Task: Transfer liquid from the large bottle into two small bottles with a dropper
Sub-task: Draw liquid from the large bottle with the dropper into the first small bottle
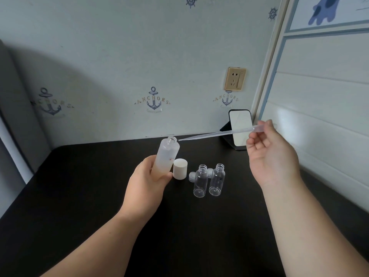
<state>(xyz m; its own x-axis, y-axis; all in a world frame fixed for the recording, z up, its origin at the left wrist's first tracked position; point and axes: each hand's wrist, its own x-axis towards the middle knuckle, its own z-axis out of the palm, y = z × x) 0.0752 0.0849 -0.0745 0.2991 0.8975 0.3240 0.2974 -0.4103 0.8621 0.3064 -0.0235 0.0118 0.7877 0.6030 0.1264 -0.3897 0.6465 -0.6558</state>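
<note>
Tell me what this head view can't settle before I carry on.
- Liquid level in the big bottle: frosted wall, and the left hand covers its lower part.
- Dropper contents: the tube is clear and thin, too small to tell.
- Dropper bulb: mostly behind the right hand fingers.
- Small bottles: any drops inside are too faint to see.
- Small caps behind them: partly hidden.

Lg bottle (165, 158) base hidden behind left hand (146, 181)
</note>
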